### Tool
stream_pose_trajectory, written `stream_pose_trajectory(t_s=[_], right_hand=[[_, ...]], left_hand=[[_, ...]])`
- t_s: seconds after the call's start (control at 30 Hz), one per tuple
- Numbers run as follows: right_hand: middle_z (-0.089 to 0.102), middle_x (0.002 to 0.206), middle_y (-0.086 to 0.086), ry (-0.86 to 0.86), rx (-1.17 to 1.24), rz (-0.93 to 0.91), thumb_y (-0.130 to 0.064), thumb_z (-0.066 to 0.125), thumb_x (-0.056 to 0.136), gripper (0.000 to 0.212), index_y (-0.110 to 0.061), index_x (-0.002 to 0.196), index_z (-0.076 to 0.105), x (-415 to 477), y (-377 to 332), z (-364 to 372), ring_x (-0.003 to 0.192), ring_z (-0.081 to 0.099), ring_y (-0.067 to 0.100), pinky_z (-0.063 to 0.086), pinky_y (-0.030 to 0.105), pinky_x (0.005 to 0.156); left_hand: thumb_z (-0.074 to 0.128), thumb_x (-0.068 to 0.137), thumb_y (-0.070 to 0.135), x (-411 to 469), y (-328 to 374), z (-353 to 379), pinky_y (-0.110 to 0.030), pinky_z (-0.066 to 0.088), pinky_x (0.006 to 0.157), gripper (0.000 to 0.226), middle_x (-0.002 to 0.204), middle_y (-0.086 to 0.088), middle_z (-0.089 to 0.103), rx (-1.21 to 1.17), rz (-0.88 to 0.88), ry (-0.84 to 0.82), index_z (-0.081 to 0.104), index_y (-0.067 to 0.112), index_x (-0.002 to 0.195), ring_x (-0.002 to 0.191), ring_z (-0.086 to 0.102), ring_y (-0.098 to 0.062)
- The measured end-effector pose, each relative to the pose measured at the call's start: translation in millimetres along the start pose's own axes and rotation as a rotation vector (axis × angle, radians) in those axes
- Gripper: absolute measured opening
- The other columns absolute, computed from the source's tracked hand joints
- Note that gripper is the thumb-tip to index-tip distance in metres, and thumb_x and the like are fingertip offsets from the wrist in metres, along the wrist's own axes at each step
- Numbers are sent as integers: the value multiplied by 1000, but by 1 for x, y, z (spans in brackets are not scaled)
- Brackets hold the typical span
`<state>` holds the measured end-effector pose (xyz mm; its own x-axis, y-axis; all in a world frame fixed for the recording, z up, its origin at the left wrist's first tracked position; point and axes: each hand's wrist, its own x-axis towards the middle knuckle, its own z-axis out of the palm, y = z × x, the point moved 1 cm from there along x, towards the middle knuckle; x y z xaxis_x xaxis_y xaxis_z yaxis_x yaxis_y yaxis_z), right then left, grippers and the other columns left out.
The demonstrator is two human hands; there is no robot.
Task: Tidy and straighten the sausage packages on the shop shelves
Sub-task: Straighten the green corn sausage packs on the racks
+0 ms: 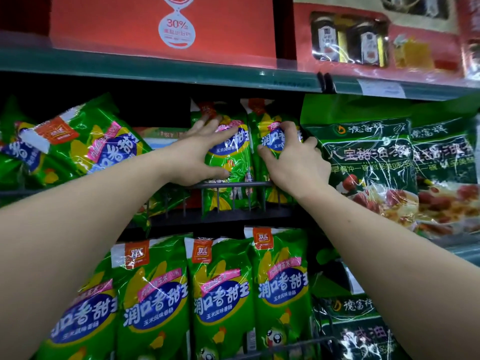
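Sausage packages (220, 294): the near row on the lower shelf stands upright, faces forward, looks fine. Above it on the middle shelf, behind the wire rail (233, 184), both hands work two upright packs side by side. Left hand (200, 157) lies spread on the face of the left pack (228, 162), fingers fairly straight, thumb low on the front. Wide grip, pressing rather than clamping. Right hand (293, 162) pinches the right pack (270, 136), fingers curled over its upper face, thumb at its left edge. Narrow grip, holding it. Slumped packs (98, 141) further left lie tilted, not yet straightened.

Handling guess: glossy film, so slippery. Soft skin over firm sticks, probably light, likely to bend mid-body. Best taken by both side edges at mid-height, or by the top seal, then seated behind the rail.

Dark green bags (368, 157) sit just beside on the right. Red box (161, 27) is on the top shelf.
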<state>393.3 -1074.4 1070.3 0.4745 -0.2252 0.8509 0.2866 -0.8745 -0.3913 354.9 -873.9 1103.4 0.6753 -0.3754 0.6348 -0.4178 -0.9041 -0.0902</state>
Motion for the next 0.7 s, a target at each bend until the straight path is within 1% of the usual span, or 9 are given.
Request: stream_pose_trajectory(t_s=[0.13, 0.17, 0.27, 0.3, 0.4, 0.53, 0.7], right_hand=[[44, 128, 21, 29, 12, 9, -67, 44, 91, 62, -35, 142, 28, 2, -2, 1, 113, 51, 41, 32, 42, 76], [44, 127, 21, 37, 11, 9, -67, 44, 91, 62, -34, 142, 28, 2, -2, 1, 112, 51, 41, 32, 42, 75], [44, 126, 21, 34, 14, 14, -66, 45, 91, 61, -34, 141, 29, 3, -4, 2, 111, 51, 41, 33, 42, 75], [44, 126, 21, 32, 16, 17, -66, 45, 91, 61, -34, 141, 29, 3, -4, 3, 111, 52, 41, 33, 42, 76], [44, 126, 22, 38, 21, 25, -66, 46, 92, 61, -33, 140, 29, 5, -6, 3, 110, 52, 41, 34, 42, 75], [44, 125, 22, 35, 27, 41, -65, 45, 92, 60, -32, 140, 28, 6, -7, 2, 109, 52, 41, 33, 41, 75], [46, 123, 20, 13, 57, 55, -67, 48, 89, 60, -33, 135, 30, 10, -6, -2, 102, 56, 40, 36, 40, 74]], left_hand=[[67, 89, 40, 4, -5, 0, -48, -3, 121, 89, 163, 9, -13, -2, 43, -10, 4, 54, 150, 149, -17, -14], [67, 89, 40, 4, -6, 0, -45, -4, 121, 89, 163, 11, -14, -14, 53, -15, 4, 56, 149, 148, -17, -13], [67, 88, 40, 5, -11, -2, -31, -7, 112, 89, 162, 13, -14, -43, 83, -41, 4, 58, 148, 148, -17, -10], [66, 88, 40, 6, -12, -4, -29, -7, 111, 88, 162, 13, -14, -37, 90, -49, 3, 59, 147, 148, -17, -10], [66, 89, 40, 9, -14, -8, -28, -7, 111, 88, 162, 13, -14, -25, 99, -75, 2, 61, 146, 148, -16, -10], [66, 89, 42, 13, -14, -14, -33, -5, 118, 88, 163, 11, -12, 24, 123, -91, 2, 60, 146, 149, -13, -11], [69, 87, 40, 20, -13, -31, -31, 1, 119, 90, 164, 7, -1, 96, 124, -87, 5, 59, 148, 151, -3, -13]])
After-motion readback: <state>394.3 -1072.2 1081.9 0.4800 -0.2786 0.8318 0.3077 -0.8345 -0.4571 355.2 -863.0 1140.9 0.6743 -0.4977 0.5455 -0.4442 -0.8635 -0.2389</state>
